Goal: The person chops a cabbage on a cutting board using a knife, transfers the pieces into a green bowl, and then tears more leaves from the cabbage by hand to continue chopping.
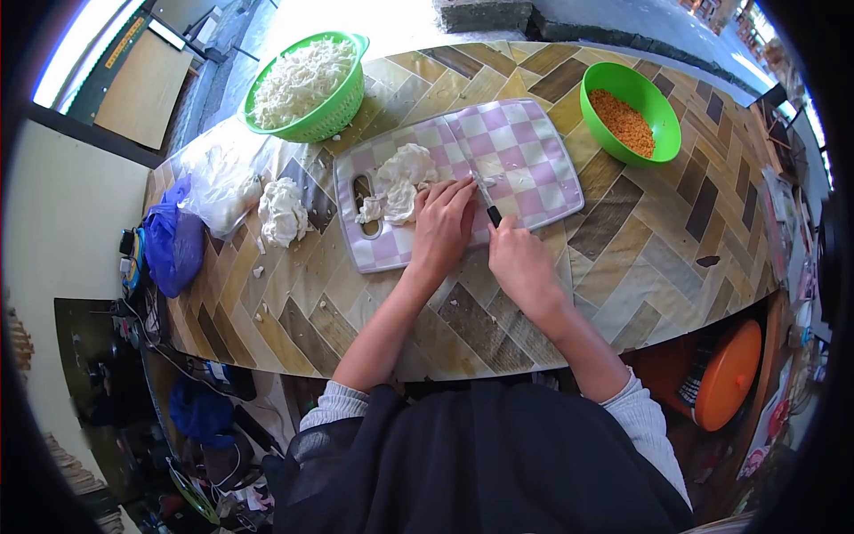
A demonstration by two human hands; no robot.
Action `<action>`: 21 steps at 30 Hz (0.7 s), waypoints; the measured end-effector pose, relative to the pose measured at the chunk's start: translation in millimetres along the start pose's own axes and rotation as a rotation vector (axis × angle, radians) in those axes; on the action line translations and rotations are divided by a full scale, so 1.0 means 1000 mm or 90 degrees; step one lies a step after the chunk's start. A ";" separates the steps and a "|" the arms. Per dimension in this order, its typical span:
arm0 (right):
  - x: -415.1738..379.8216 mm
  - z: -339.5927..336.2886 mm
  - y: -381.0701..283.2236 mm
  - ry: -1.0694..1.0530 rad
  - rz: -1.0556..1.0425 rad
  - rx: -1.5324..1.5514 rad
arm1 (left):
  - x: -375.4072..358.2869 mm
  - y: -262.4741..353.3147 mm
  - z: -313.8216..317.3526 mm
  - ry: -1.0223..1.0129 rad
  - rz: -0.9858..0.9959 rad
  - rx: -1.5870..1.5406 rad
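Note:
A pink-and-white checked cutting board (pixel 525 133) lies on the table. My right hand (pixel 523 267) is closed round the black handle of a knife (pixel 495 214), whose blade points away over the board. My left hand (pixel 443 222) rests on the board just left of the blade, its fingers together on a white, mushroom-like piece. More of the white pieces (pixel 405 182) lie on the board left of my fingers. Small white bits sit to the right of the blade.
A green basket (pixel 334 107) heaped with white shreds stands at the back left. A green bowl (pixel 654 116) with orange grains is at the back right. Left of the board are a white clump (pixel 283 212), a clear bag (pixel 222 191) and a blue bag (pixel 173 240).

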State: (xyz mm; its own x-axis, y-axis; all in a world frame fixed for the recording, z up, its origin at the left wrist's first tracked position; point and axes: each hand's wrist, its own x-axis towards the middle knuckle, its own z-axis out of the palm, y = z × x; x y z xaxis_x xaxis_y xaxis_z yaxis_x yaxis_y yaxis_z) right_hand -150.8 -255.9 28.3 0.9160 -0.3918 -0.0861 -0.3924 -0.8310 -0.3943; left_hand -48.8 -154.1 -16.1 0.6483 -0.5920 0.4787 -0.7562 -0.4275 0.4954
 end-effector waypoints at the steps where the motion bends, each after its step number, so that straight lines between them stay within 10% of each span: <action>1: 0.001 0.003 0.002 0.011 -0.007 -0.005 | 0.000 0.000 0.000 0.001 -0.003 -0.013; 21: 0.001 -0.034 0.003 -0.053 0.015 0.088 | 0.008 -0.005 -0.008 -0.068 0.013 -0.034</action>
State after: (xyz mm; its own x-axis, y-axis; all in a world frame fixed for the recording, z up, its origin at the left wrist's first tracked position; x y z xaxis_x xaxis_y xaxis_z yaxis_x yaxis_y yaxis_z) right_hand -154.0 -272.2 58.6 0.9123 -0.3723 -0.1704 -0.4048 -0.7574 -0.5124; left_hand -38.7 -151.4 -9.3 0.6171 -0.6711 0.4109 -0.7620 -0.3791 0.5251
